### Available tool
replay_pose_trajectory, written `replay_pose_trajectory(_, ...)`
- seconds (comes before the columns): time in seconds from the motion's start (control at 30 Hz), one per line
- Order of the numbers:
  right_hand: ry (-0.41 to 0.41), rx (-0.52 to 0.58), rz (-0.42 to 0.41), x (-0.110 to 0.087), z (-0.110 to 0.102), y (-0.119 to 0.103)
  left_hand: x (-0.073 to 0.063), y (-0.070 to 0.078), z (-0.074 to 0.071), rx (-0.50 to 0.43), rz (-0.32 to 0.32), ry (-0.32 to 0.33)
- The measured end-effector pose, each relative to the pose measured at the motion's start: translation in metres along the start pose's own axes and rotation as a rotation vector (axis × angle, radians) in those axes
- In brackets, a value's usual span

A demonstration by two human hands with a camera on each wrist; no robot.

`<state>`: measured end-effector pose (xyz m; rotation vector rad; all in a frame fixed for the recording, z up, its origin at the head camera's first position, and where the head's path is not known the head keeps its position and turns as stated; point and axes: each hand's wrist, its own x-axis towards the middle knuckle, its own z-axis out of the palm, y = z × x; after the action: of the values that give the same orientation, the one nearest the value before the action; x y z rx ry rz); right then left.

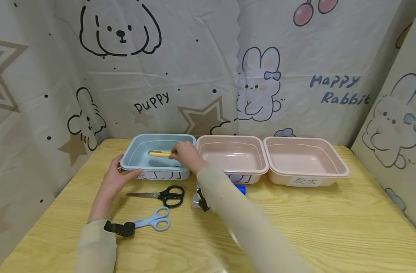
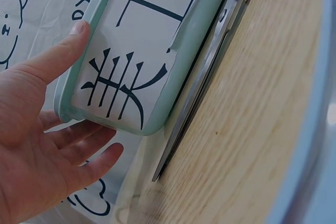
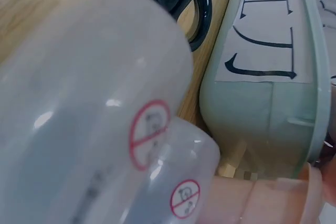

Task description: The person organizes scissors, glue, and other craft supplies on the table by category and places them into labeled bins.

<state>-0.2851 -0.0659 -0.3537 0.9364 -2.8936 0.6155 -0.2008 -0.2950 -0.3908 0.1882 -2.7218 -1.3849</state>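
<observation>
My left hand [image 1: 116, 178] grips the left end of a light blue bin [image 1: 135, 153], its thumb on the front rim and its other fingers around the end. Over the inside of that bin, my right hand [image 1: 187, 154] pinches a yellow utility knife [image 1: 159, 154], which points left. A small dark thing shows in the bin partly behind the hand; I cannot tell what it is. Black-handled scissors [image 1: 170, 196] lie in front of the bin. Nearer to me are light blue scissors [image 1: 152, 221], partly hidden by the left wrist strap.
Two pink bins [image 1: 232, 167] [image 1: 307, 175] stand in a row right of the blue one. Clear bottles [image 3: 94, 93] [image 3: 176, 182] lie beneath the right forearm, with a blue part [image 1: 241, 189] showing beside it. A printed cloth [image 1: 201, 76] hangs behind the wooden table [image 1: 297, 223].
</observation>
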Motion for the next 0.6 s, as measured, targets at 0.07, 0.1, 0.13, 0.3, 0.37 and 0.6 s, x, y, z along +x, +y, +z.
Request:
replay_pose_trajectory(0.07, -0.007, -0.044, 0.016, 0.0039, 0.0021, -0.002, -0.0014, -0.0002, -0.0016, 0.002, 0.002, 0.002)
replay_pose_trajectory(0.1, -0.015, -0.056, 0.03, 0.0054, 0.0033, -0.0026, -0.0019, 0.0, -0.0021, 0.003, 0.004, 0.002)
replay_pose_trajectory(0.13, -0.022, -0.065, 0.045, 0.0068, 0.0044, -0.0029, -0.0019, 0.0002, -0.0025, -0.002, 0.005, 0.0)
replay_pose_trajectory(0.3, -0.051, -0.073, 0.104, 0.0112, 0.0077, -0.0036, -0.0014, 0.0016, -0.0028, -0.011, 0.003, -0.005)
replay_pose_trajectory(0.37, -0.062, -0.07, 0.12, 0.0117, 0.008, -0.004, -0.0014, 0.0015, -0.0028, -0.005, -0.001, -0.004)
replay_pose_trajectory(0.6, -0.08, -0.084, 0.091, 0.0077, 0.0052, -0.0052, -0.0022, 0.0012, -0.0023, 0.0, -0.012, -0.004)
